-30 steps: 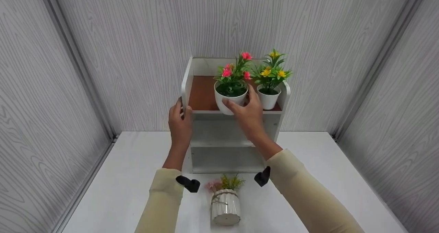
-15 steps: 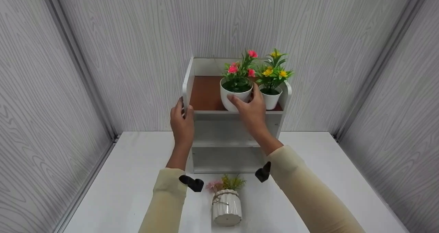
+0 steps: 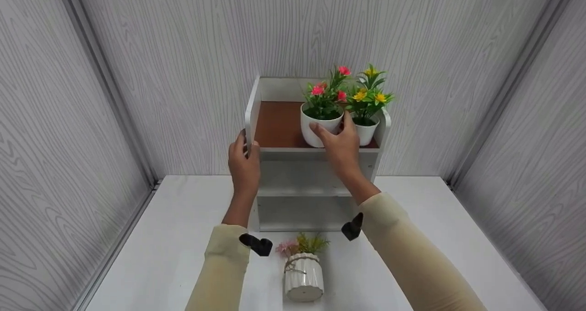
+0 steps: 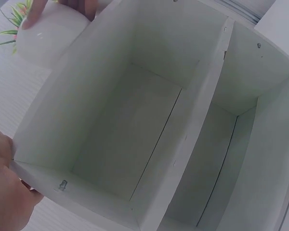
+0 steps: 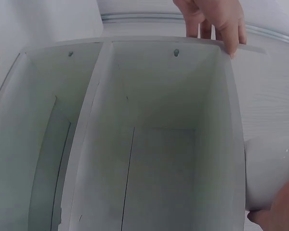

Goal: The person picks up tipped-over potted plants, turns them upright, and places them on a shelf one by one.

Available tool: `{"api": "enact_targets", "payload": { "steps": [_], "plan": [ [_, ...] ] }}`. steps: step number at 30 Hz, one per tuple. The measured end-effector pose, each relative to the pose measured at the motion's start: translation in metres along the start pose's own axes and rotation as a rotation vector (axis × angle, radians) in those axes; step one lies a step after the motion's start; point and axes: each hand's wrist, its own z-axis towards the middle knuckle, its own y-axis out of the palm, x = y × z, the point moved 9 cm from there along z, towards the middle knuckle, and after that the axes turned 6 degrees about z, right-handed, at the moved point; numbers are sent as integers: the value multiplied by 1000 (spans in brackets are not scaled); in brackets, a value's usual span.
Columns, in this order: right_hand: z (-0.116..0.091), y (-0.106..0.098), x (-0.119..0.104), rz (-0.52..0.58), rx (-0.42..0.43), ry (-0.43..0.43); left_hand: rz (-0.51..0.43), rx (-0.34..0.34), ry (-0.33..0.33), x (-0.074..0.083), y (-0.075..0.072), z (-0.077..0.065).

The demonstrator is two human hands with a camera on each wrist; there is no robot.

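My right hand (image 3: 343, 148) grips the white pot (image 3: 316, 134) of a pink-flowered potted plant, thumb at the front and fingers round its right side. The pot stands at the front of the brown top board (image 3: 277, 130) of a small white shelf (image 3: 293, 195). Close on its right is a white pot with yellow flowers (image 3: 366, 134), partly covered by my right hand. With my left hand (image 3: 244, 162) I hold the shelf's left side panel, thumb in front and fingers outside. In the right wrist view the gripped pot (image 5: 267, 168) shows beside the shelf's edge.
A white ribbed vase (image 3: 304, 276) with a twine bow and pink and yellow flowers lies on the white table (image 3: 183, 237) in front of the shelf. Two compartments open below the top board. Grey wood-grain walls (image 3: 183, 73) enclose the back and sides.
My right hand has moved the pink-flowered plant to the right and slightly back on the top board, nearer the yellow-flowered one. The left hand stays on the side panel.
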Motion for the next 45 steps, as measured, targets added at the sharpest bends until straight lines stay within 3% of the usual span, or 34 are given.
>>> {"api": "enact_targets", "payload": {
  "steps": [15,22,31,45],
  "plan": [
    [-3,1,3,-24,12,29,10,9,-4,-3,-2,-1],
    [-13,2,8,-28,30,-26,18,9,3,-3,-3,1],
    [-42,-8,5,-55,9,-125,25,10,-10,-4,-4,1],
    [-104,-33,23,-12,-132,-82,-4,-13,18,-3,0,1]
  ]
}}
